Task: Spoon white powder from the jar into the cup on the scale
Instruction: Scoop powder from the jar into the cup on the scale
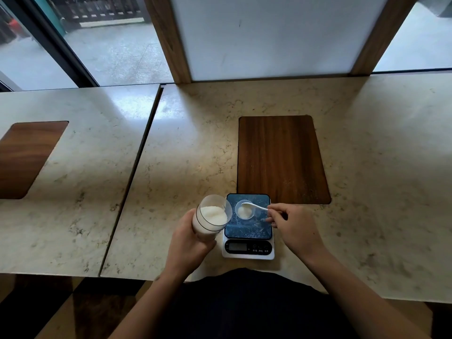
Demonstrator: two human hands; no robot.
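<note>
Left hand fingers clamp tilted jar — right hand fingers pinch spoon over cup.

We see a person from above, with two bare forearms reaching out from the bottom of the view. No sleeves cover them as far as the frame shows, and we find no watch, ring or band on either wrist. The left hand and the right hand are both bare, without gloves. Between the arms, the torso wears a dark, nearly black garment, plain, with no print or marking we can make out.
</note>
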